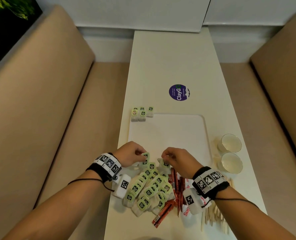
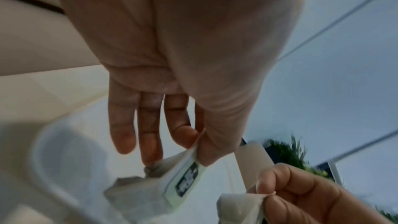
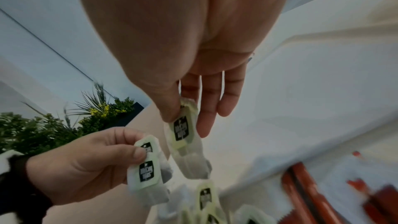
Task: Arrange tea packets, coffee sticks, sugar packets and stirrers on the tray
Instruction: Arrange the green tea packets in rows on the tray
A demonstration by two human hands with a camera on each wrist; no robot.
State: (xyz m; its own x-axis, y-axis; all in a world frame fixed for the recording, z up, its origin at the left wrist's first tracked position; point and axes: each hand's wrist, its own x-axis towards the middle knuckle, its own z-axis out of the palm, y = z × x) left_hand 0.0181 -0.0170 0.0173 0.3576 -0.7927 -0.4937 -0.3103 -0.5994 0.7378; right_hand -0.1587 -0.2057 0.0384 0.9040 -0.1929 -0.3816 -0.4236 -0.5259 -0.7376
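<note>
A heap of green-tagged tea bags (image 1: pixel 149 187) lies on the table before the white tray (image 1: pixel 178 135). My left hand (image 1: pixel 141 154) pinches two tea bags (image 3: pixel 146 168) by their tags above the heap's far end. Just to its right, my right hand (image 1: pixel 166 156) pinches one tea bag (image 3: pixel 185 135) between thumb and forefinger, and the bag hangs down. Several tea bags (image 1: pixel 141 113) sit in a row at the tray's far left corner. Red coffee sticks (image 1: pixel 175 187), white sugar packets (image 1: pixel 187 210) and wooden stirrers (image 1: pixel 213 217) lie under and beside my right wrist.
Two glass cups (image 1: pixel 230 142) (image 1: pixel 232 162) stand right of the tray. A round purple sticker (image 1: pixel 178 92) is on the table beyond it. Beige bench seats (image 1: pixel 39 101) flank the narrow table on both sides.
</note>
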